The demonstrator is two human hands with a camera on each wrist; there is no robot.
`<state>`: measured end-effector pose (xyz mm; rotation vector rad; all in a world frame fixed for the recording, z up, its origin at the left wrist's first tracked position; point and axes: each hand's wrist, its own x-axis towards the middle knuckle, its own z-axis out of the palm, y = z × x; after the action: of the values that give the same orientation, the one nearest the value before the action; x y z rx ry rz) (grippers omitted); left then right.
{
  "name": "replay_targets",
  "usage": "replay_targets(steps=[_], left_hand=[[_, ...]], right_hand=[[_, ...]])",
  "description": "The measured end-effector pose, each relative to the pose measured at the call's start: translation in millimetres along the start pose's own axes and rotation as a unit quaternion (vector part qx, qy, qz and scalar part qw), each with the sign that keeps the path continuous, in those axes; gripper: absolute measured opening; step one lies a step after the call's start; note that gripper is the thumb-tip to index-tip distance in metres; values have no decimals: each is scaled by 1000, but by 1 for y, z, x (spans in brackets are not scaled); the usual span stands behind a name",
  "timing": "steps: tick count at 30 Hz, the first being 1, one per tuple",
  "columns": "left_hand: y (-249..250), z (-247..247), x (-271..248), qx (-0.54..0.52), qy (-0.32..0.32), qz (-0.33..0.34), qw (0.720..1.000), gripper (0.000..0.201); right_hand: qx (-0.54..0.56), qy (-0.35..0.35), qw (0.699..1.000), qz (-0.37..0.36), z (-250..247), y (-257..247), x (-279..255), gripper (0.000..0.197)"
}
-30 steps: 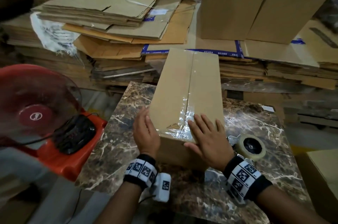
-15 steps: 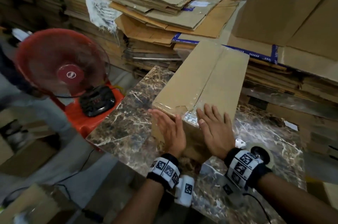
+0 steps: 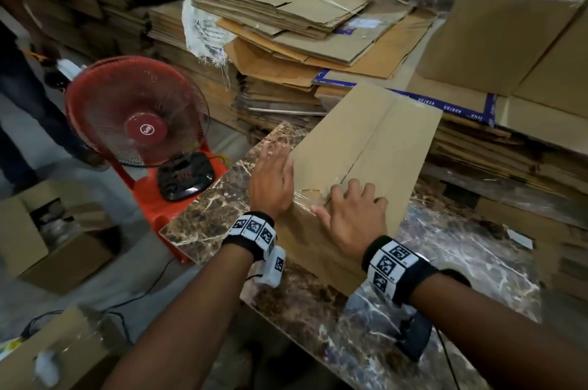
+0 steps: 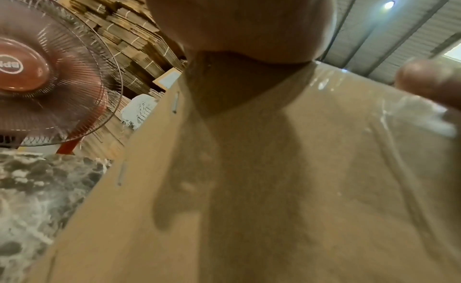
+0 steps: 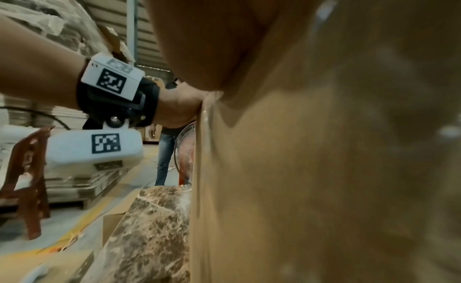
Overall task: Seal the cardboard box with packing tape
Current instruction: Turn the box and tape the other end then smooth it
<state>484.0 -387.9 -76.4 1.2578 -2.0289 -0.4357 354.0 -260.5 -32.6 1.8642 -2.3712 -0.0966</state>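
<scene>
A long brown cardboard box (image 3: 375, 141) lies on the marble table (image 3: 203, 217), its top seam covered by clear tape (image 3: 313, 197) that folds over the near end. My left hand (image 3: 273, 179) lies flat against the box's left side near the near corner. My right hand (image 3: 350, 214) presses flat on the near end, fingertips reaching the top edge over the tape. In the left wrist view the box (image 4: 274, 178) fills the frame, with shiny tape (image 4: 374, 113) at the right. The right wrist view shows the box (image 5: 324, 169) close and blurred. The tape dispenser is hidden.
A red fan (image 3: 136, 112) stands on an orange stool (image 3: 159, 208) left of the table. Stacks of flattened cardboard (image 3: 286, 33) and larger boxes (image 3: 509, 23) rise behind. A person's legs (image 3: 19, 109) are at far left. Open cartons (image 3: 47, 240) sit on the floor.
The view has swung left. My left hand has moved from the near end to the box's left side. My right hand has stayed pressed on the taped near end.
</scene>
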Motion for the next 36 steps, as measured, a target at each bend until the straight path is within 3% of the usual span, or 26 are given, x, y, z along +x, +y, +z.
replay_targets(steps=[5,11,14,17,21,25,29,36], left_hand=[[-1,1,1,25,-14,10,1000,55],[0,-3,2,35,-39,-9,999,57],[3,-6,1,37,-50,-10,998,58],[4,-6,1,37,-54,-13,998,59],[1,-4,1,28,-50,-20,998,58],[5,-6,-3,30,-38,-23,999,56],[9,-6,-4,38,-27,-24,999,53],[5,-1,-3,38,-22,-12,999,61]], right_hand=[[-27,15,999,-18,4,-1,-3,82],[-33,-18,999,-31,2,-1,-7,84],[83,-18,990,-109,-3,35,-18,82],[259,-35,951,-164,1,84,-30,70],[255,41,950,-176,38,93,-42,67],[310,175,931,-83,57,65,-49,58],[341,225,912,-30,63,54,-51,59],[172,236,945,-146,74,75,-40,53]])
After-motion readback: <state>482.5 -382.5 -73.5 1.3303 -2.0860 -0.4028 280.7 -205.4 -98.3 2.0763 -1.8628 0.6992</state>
